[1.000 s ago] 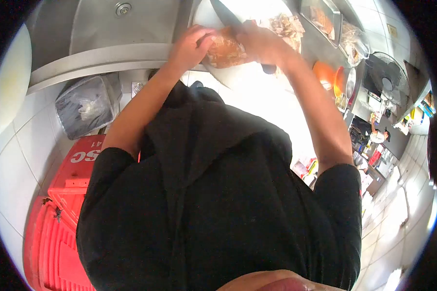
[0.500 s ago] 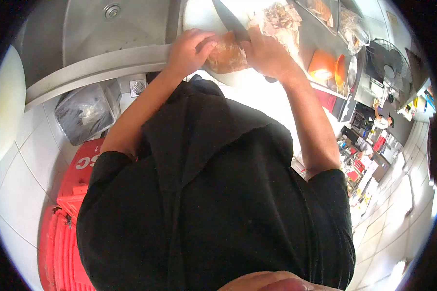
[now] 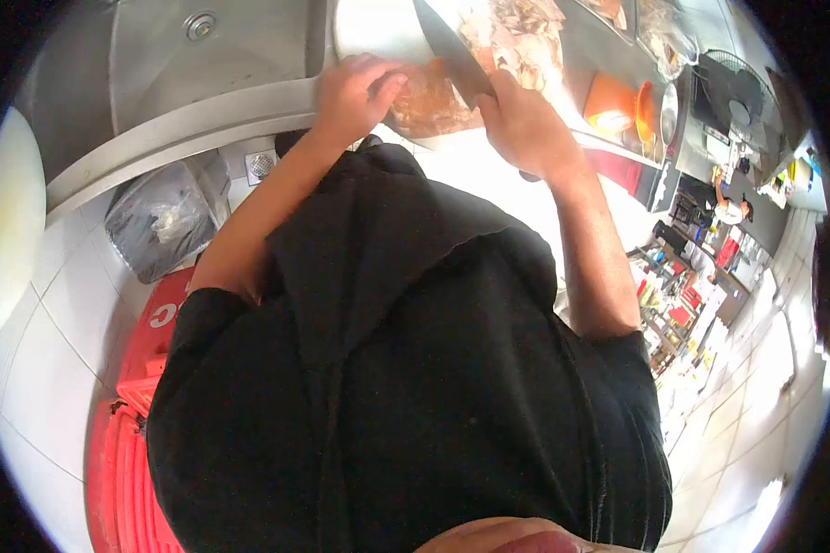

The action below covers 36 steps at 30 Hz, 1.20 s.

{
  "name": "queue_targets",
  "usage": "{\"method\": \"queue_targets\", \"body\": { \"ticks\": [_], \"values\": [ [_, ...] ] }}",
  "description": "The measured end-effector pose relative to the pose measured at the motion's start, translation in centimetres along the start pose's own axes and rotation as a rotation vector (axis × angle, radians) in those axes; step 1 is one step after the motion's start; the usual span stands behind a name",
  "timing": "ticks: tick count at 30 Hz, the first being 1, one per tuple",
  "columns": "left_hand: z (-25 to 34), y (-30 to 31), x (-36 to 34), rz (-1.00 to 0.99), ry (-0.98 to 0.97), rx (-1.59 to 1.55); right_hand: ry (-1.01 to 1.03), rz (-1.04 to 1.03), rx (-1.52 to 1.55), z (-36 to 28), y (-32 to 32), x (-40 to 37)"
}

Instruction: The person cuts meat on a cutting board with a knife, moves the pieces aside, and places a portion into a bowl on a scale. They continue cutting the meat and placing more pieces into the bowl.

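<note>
A large knife (image 3: 456, 57) is in my right hand (image 3: 528, 129), the fingers wrapped round its handle and the dark blade pointing away from me. The blade lies between a browned piece of meat (image 3: 436, 103) and a heap of chopped meat (image 3: 523, 35). My left hand (image 3: 352, 95) rests at the left side of the browned piece, fingers curled and steadying it; the fingertips are blurred. Both portions of meat are on a white cutting board (image 3: 371, 30) at the counter's front edge.
A steel sink (image 3: 207, 64) is at the left. To the right stand an orange container (image 3: 610, 103), a tray of meat (image 3: 609, 11), a plastic bag (image 3: 664, 37) and a fan (image 3: 734, 92). Red crates (image 3: 143, 461) sit below left. Another person (image 3: 730, 210) is far right.
My right hand has moved right with the knife, and the blade has shifted away from the browned meat. My left hand stays by that piece. The view has shifted slightly.
</note>
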State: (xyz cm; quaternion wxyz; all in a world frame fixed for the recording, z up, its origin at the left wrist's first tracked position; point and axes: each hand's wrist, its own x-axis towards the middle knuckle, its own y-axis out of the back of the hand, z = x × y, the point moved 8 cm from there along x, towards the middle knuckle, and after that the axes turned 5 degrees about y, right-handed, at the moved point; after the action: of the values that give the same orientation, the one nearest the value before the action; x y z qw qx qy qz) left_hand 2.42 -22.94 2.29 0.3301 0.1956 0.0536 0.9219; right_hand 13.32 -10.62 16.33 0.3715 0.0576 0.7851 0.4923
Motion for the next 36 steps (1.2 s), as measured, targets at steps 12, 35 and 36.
{"method": "queue_targets", "body": {
  "ticks": [12,35,36],
  "values": [
    [-0.6,-0.1,-0.2,-0.025,0.014,0.07,-0.005,0.068,-0.086,2.7,-5.3,-2.7],
    [-1.2,-0.6,-0.5,-0.105,0.101,0.136,-0.153,-0.134,-0.175,2.6,-6.1,2.5],
    [-1.2,-0.7,-0.6,-0.106,0.102,0.151,-0.16,-0.127,-0.172,3.0,-6.5,2.5]
  ]
}}
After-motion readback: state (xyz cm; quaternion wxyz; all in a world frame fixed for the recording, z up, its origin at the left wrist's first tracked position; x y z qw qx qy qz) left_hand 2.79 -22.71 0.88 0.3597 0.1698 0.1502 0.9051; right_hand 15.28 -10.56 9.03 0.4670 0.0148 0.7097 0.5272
